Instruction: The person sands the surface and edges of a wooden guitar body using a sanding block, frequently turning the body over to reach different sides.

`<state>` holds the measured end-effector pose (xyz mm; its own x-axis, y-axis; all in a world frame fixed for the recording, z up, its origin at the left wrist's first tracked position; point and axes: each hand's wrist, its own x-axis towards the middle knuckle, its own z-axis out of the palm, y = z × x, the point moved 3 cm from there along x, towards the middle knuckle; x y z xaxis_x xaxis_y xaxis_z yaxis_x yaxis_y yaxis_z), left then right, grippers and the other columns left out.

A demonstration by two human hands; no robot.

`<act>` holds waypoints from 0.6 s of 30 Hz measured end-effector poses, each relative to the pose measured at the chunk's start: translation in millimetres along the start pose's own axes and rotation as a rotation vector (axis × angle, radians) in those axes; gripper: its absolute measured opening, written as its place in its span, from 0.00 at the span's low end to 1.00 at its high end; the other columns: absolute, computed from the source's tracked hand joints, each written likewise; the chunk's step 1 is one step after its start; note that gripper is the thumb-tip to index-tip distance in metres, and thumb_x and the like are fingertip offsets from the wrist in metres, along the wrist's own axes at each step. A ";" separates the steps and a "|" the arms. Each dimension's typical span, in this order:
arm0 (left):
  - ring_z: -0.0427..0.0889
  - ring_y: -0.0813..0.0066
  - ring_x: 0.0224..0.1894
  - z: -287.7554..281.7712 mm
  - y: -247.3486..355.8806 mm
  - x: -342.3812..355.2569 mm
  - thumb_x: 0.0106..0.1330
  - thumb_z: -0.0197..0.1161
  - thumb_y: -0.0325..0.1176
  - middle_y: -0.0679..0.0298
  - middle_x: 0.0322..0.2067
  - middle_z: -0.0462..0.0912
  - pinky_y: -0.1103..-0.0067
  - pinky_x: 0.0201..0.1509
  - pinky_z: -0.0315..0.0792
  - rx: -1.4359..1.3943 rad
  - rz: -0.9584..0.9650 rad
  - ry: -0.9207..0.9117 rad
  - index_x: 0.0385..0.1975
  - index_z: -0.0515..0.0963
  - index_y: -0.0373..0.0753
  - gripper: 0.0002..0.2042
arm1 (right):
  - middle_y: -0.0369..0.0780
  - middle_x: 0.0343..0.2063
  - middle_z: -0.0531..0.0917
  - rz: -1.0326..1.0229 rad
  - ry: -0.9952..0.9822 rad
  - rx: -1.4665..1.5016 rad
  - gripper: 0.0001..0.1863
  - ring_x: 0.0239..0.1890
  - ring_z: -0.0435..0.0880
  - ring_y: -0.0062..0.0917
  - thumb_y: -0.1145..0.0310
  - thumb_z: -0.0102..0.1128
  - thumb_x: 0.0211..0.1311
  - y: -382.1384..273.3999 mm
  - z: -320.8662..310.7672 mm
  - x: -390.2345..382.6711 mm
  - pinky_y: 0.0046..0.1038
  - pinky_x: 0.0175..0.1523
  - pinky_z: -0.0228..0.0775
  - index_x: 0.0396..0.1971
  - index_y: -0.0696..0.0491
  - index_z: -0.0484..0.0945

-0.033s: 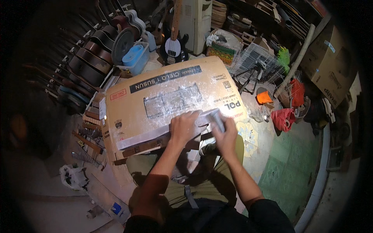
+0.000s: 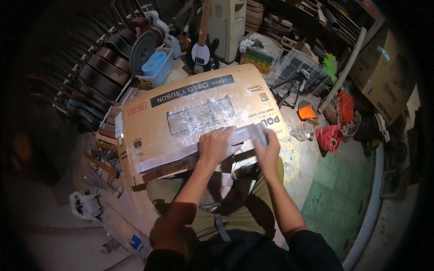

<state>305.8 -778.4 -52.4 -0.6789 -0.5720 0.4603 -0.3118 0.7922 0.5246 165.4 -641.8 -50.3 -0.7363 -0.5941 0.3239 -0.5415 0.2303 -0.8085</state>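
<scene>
A long, narrow pale bar (image 2: 167, 161) lies along the near edge of a flat cardboard box (image 2: 149, 124) above my knees. White dust is spread over the box top. My left hand (image 2: 214, 147) is closed around the bar right of its middle, with the thumb side toward the right end. At that right end, my right hand (image 2: 268, 151) grips a small grey block (image 2: 258, 134) and presses it on or close against the bar. The block's underside and the exact contact are hidden, and the bar's right end is partly covered by my hands.
Several guitars (image 2: 106, 63) stand in a row at the left. A dark bass guitar (image 2: 201, 54) and a blue tub (image 2: 156, 65) are behind the box. To the right are a wire cage (image 2: 296, 65), an orange roll (image 2: 307, 111) and a red bag (image 2: 329, 137).
My right hand and the grey block have shifted slightly right and away from me along the bar's end. My left hand and the bar have hardly moved.
</scene>
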 end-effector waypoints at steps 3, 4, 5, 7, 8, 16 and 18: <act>0.87 0.56 0.32 12.3 -1.9 5.9 0.57 0.70 0.39 0.58 0.31 0.87 0.65 0.34 0.80 0.034 -0.028 0.000 0.44 0.86 0.46 0.15 | 0.51 0.40 0.82 -0.007 0.091 -0.067 0.21 0.44 0.80 0.46 0.69 0.69 0.59 15.2 2.8 2.3 0.37 0.56 0.71 0.50 0.63 0.79; 0.87 0.56 0.32 9.0 -4.2 5.8 0.57 0.70 0.39 0.58 0.31 0.87 0.65 0.34 0.80 0.043 -0.037 0.004 0.44 0.86 0.46 0.15 | 0.51 0.40 0.82 -0.011 0.081 -0.059 0.21 0.44 0.80 0.46 0.69 0.69 0.59 4.2 5.0 -6.8 0.37 0.56 0.71 0.50 0.63 0.79; 0.87 0.56 0.32 5.8 -6.1 5.3 0.57 0.67 0.36 0.59 0.31 0.87 0.64 0.34 0.80 0.044 -0.041 -0.007 0.44 0.86 0.47 0.14 | 0.51 0.40 0.82 -0.046 0.010 -0.065 0.21 0.45 0.80 0.45 0.68 0.69 0.59 -10.2 6.3 -14.6 0.37 0.55 0.71 0.49 0.63 0.79; 0.87 0.56 0.32 1.3 6.9 6.6 0.58 0.61 0.29 0.59 0.31 0.87 0.63 0.34 0.80 0.008 -0.024 -0.050 0.45 0.85 0.48 0.15 | 0.50 0.40 0.81 0.097 0.059 -0.003 0.20 0.46 0.80 0.44 0.65 0.70 0.59 3.7 -0.6 -1.9 0.38 0.55 0.71 0.47 0.62 0.80; 0.87 0.57 0.30 -0.4 18.0 4.4 0.58 0.63 0.30 0.59 0.30 0.87 0.64 0.33 0.80 0.032 0.011 -0.050 0.45 0.85 0.48 0.15 | 0.50 0.40 0.81 0.208 0.075 0.102 0.20 0.46 0.80 0.44 0.65 0.70 0.59 19.2 -5.5 2.3 0.38 0.55 0.71 0.47 0.62 0.80; 0.88 0.59 0.32 8.8 12.8 -11.3 0.54 0.64 0.28 0.61 0.34 0.88 0.65 0.34 0.81 0.073 0.015 -0.055 0.45 0.85 0.47 0.17 | 0.49 0.39 0.82 0.273 0.060 0.345 0.21 0.45 0.81 0.41 0.69 0.70 0.58 12.2 -7.9 3.6 0.37 0.54 0.72 0.49 0.62 0.80; 0.88 0.59 0.31 6.0 7.4 -14.2 0.53 0.68 0.34 0.60 0.32 0.87 0.66 0.33 0.81 0.063 0.008 -0.016 0.45 0.85 0.46 0.17 | 0.49 0.40 0.83 0.054 0.027 0.105 0.20 0.45 0.82 0.36 0.71 0.69 0.59 -8.8 -4.3 -23.4 0.36 0.54 0.73 0.49 0.63 0.79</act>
<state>309.1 -763.1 -59.4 -0.6921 -0.5624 0.4525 -0.3472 0.8090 0.4743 185.7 -626.7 -48.7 -0.7749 -0.5617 0.2900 -0.4559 0.1788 -0.8719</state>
